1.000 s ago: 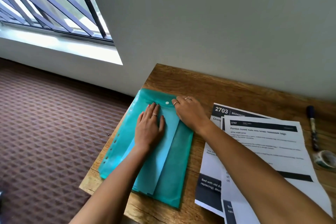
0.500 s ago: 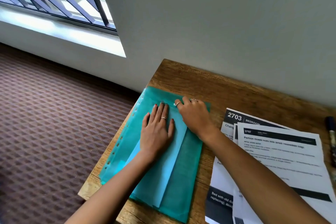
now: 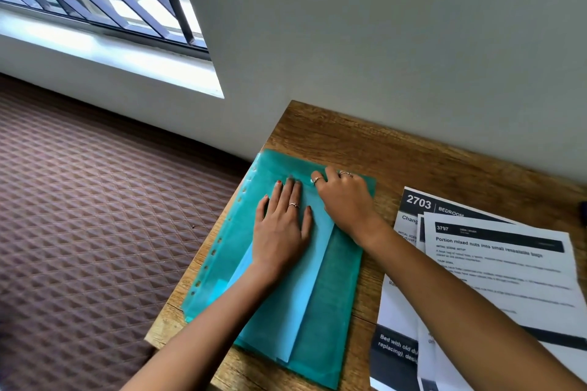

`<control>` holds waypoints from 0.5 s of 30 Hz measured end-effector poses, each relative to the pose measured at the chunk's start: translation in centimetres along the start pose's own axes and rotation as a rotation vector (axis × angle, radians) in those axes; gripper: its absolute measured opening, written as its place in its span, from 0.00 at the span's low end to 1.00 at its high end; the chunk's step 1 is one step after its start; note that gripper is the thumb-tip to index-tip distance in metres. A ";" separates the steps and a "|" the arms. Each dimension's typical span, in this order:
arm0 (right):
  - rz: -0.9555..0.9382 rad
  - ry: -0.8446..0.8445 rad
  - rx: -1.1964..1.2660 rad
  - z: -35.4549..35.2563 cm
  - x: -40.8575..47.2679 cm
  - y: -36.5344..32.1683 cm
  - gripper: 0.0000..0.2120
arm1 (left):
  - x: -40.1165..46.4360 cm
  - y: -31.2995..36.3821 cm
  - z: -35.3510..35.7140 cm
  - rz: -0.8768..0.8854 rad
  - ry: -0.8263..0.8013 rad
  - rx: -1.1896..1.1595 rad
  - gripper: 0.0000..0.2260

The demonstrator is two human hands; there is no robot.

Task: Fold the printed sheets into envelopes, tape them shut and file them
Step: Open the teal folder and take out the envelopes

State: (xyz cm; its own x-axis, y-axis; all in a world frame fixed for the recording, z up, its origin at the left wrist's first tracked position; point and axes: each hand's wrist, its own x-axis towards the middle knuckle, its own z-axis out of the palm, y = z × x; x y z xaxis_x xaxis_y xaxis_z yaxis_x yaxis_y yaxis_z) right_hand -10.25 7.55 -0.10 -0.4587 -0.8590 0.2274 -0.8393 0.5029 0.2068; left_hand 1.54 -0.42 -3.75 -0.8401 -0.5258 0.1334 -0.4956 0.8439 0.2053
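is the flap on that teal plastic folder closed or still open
Closed, it seems: the flap lies flat over the teal folder, under the left hand. The right hand covers its snap, so whether it is fastened cannot be told.

The printed sheets (image 3: 495, 267) run off the frame at four o'clock with body text too small to read, a dark object (image 3: 583, 211) is cut at three o'clock, and the right hand (image 3: 344, 200) hides its fingertips.

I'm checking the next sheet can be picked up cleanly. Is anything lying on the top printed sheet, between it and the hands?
Nothing visible lies on the top printed sheet. Only the right forearm crosses above its lower part. Both the left hand and the right hand rest on the teal folder beside it.
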 end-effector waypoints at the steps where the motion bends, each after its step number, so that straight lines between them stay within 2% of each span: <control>1: 0.003 -0.001 0.008 0.0 -0.1 -0.1 0.10 | 0.0 0.0 0.0 0.000 0.002 -0.001 0.26; 12: 0.011 -0.090 0.041 -0.5 -0.2 -0.3 0.14 | -0.1 0.1 -0.1 0.003 -0.003 -0.013 0.26; 15: -0.001 -0.104 -0.014 -0.7 -0.3 -0.2 0.13 | -0.3 0.1 0.0 0.003 -0.004 -0.001 0.26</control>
State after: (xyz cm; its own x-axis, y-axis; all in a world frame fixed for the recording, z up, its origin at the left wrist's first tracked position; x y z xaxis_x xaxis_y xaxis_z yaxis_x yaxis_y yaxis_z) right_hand -9.72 7.77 0.49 -0.4860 -0.8646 0.1275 -0.8361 0.5024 0.2200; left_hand 1.72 -0.20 -3.79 -0.8425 -0.5226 0.1305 -0.4925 0.8455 0.2061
